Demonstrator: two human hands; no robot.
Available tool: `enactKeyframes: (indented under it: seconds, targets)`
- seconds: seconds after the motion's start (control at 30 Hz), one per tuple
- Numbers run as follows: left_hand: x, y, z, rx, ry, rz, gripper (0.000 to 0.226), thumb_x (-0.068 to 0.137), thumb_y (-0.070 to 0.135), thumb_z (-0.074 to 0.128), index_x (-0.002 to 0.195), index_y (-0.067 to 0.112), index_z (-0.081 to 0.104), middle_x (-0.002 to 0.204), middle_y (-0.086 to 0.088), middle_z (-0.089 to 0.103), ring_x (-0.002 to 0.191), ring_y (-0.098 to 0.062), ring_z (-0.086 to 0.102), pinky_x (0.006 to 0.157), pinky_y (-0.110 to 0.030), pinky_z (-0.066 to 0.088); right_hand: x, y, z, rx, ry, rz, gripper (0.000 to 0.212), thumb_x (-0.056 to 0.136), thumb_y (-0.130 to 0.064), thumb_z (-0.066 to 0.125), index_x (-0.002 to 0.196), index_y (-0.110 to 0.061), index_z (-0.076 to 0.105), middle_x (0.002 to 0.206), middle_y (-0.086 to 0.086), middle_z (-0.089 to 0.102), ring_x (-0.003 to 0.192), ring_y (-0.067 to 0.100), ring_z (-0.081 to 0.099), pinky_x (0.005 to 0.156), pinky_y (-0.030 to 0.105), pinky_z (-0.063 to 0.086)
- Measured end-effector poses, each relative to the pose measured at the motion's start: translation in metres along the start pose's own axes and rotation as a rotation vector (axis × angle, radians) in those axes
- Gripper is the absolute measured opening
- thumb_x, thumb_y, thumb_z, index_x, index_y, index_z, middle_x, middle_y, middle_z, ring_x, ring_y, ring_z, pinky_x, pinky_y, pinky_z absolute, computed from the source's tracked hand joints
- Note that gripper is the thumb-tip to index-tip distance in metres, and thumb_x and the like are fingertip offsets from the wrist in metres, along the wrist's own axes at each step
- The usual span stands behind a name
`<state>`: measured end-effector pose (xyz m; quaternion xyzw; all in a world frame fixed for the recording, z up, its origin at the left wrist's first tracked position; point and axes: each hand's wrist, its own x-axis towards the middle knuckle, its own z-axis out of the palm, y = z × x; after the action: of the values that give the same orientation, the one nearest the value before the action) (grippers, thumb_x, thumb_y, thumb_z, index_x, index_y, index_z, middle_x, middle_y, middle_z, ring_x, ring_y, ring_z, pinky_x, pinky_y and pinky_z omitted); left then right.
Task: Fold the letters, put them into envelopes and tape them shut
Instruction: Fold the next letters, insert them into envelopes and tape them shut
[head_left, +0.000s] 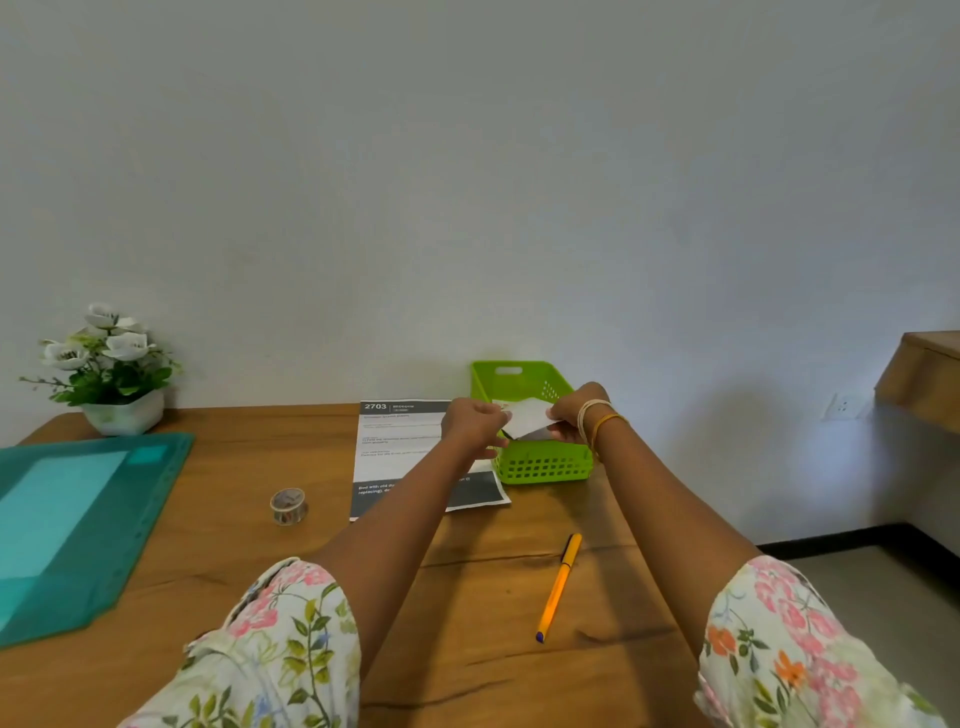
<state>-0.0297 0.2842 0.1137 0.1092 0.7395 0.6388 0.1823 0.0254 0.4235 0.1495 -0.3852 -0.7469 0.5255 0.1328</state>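
Both hands are reaching out at the centre of the frame, over the green basket: the left hand and the right hand are each pinching an end of a white envelope, perhaps with its flap open, though that is hard to tell. Below them a printed letter is lying flat on the counter. Left of it a tape roll is sitting; lower right, an orange pen is lying.
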Motion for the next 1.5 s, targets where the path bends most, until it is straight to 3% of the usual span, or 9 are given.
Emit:
enactKeyframes:
  seconds: [0.2,0.4,0.53,0.63,0.73,0.83,1.0,1.2,1.5]
  targets:
    - [0.002,-0.024,-0.019,0.148,-0.002,0.12,0.016,0.093,0.017,0.059,0.106,0.015,0.068,0.099,-0.005,0.07,0.071,-0.016,0.07,0.05,-0.024,0.047,0.007,0.012,0.01,-0.48,0.17,-0.196,0.032,0.083,-0.021,0.064,0.11,-0.004,0.059,0.115,0.019,0.062,0.106,0.037,0.06,0.084,0.037,0.049]
    - [-0.017,-0.05,-0.056,0.362,0.136,0.257,0.017,0.09,0.011,0.058,0.095,0.017,0.073,0.102,-0.005,0.072,0.09,-0.016,0.065,0.078,-0.026,0.049,-0.022,0.023,0.033,-0.841,0.426,-0.365,0.037,0.088,-0.034,0.051,0.109,-0.006,0.062,0.124,0.016,0.046,0.114,0.034,0.045,0.093,0.04,0.039]
    - [-0.031,-0.075,-0.086,0.692,0.217,0.273,0.024,0.091,0.023,0.056,0.112,0.022,0.066,0.128,0.001,0.059,0.114,-0.019,0.056,0.096,-0.037,0.047,-0.066,0.034,0.07,-0.867,0.531,-0.652,0.025,0.076,-0.026,0.055,0.094,-0.01,0.061,0.111,0.017,0.052,0.103,0.034,0.047,0.081,0.041,0.037]
    - [-0.04,-0.095,-0.103,0.934,0.06,0.188,0.038,0.093,0.034,0.054,0.128,0.02,0.055,0.142,-0.004,0.047,0.125,-0.023,0.047,0.102,-0.043,0.043,-0.088,0.051,0.103,-0.802,0.405,-0.811,0.03,0.072,-0.026,0.06,0.097,-0.01,0.063,0.11,0.016,0.054,0.101,0.036,0.051,0.08,0.041,0.04]
    - [-0.053,-0.111,-0.115,1.076,-0.033,0.25,0.032,0.095,0.031,0.049,0.122,0.017,0.056,0.13,-0.005,0.054,0.116,-0.025,0.053,0.095,-0.041,0.047,-0.099,0.072,0.135,-0.735,-0.029,-0.749,0.051,0.085,-0.036,0.056,0.131,-0.013,0.051,0.136,0.012,0.045,0.126,0.031,0.04,0.102,0.038,0.035]
    - [-0.067,-0.118,-0.126,1.024,0.01,0.336,0.025,0.095,0.025,0.047,0.114,0.018,0.062,0.118,-0.005,0.062,0.106,-0.024,0.058,0.088,-0.041,0.049,-0.104,0.086,0.153,-0.808,-0.208,-0.647,0.058,0.091,-0.047,0.048,0.141,-0.019,0.041,0.149,0.01,0.037,0.138,0.027,0.031,0.112,0.04,0.026]
    - [-0.088,-0.124,-0.143,0.66,0.038,0.43,0.035,0.09,0.005,0.047,0.117,0.017,0.068,0.116,-0.002,0.068,0.104,-0.013,0.06,0.087,-0.023,0.045,-0.13,0.098,0.158,-0.832,-0.057,-0.563,0.047,0.094,-0.054,0.033,0.118,-0.019,0.054,0.127,0.008,0.051,0.12,0.03,0.045,0.099,0.052,0.035]
    - [-0.112,-0.144,-0.161,0.206,0.291,0.393,0.042,0.085,-0.014,0.04,0.101,0.012,0.069,0.094,-0.003,0.069,0.09,-0.014,0.066,0.083,-0.03,0.055,-0.166,0.094,0.163,-0.895,-0.013,-0.272,0.111,0.06,-0.093,0.03,0.136,-0.014,0.04,0.14,0.017,0.032,0.128,0.047,0.032,0.099,0.071,0.019]
    - [-0.136,-0.148,-0.176,0.109,0.448,0.335,0.037,0.084,-0.014,0.04,0.093,0.009,0.068,0.09,-0.001,0.068,0.086,-0.008,0.064,0.067,-0.007,0.05,-0.184,0.087,0.158,-0.894,-0.092,-0.119,0.086,0.077,-0.064,0.053,0.14,-0.009,0.031,0.146,0.021,0.025,0.136,0.054,0.02,0.105,0.069,0.022]
